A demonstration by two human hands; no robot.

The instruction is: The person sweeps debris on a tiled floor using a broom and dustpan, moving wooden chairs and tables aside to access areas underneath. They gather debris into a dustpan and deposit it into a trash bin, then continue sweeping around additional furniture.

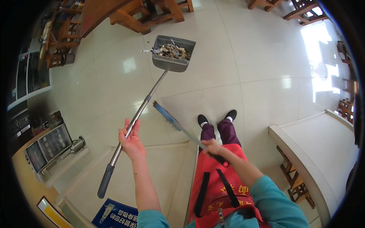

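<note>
My left hand (132,141) holds the metal handle (140,109) of a long dustpan, thumb around the pole and some fingers extended. At the pole's far end, the grey dustpan (182,67) holds a heap of mixed litter (171,51). A clear strip of litter sticks out over its left side. In my right hand (211,147) is a broom (188,134), gripped above the black end of its handle, close to my red apron (228,182). The blue broom head (166,115) points forward and left, with bits of debris in its bristles.
Wooden tables and stools (128,17) stand ahead on the tiled floor (199,85). A pale tabletop (159,168) lies at my left, with a blue sign (117,213) near it. Another pale table (316,136) is at my right. A steel pitcher (77,144) stands far left.
</note>
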